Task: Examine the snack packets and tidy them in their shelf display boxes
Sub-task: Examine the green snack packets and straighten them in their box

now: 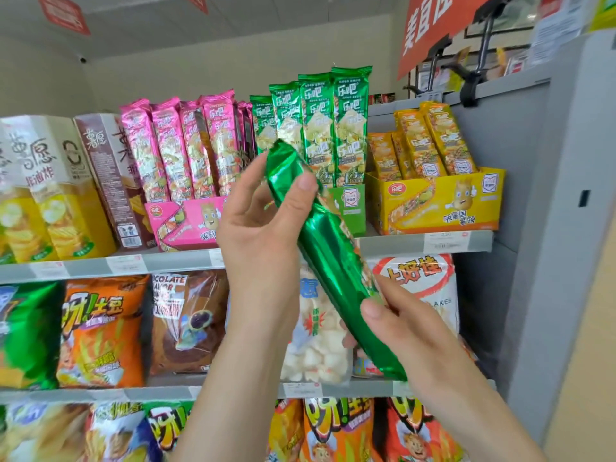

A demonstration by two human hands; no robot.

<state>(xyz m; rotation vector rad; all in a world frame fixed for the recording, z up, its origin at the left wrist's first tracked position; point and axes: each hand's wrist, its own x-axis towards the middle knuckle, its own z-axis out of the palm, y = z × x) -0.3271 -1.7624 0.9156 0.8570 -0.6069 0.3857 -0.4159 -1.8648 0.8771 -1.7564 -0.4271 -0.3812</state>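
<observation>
Green packet [328,258] in the air, slanted, before the shelf's [400,243] front edge. Left hand [263,228] pinches its upper end, thumb on the foil; right hand [410,331] grips the lower end. Long, narrow, glossy green foil, crimped top. Green box [350,208] stands behind.

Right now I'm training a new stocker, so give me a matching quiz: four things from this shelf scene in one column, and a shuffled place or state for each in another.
1. pink box
2. yellow box
3. green packet
4. right hand

A. grips the packet's lower end
B. held tilted, off the shelf
C. at the shelf's right end
D. left of the green box

Pairs: 1-D, 2-C, 3-B, 4-A
</observation>
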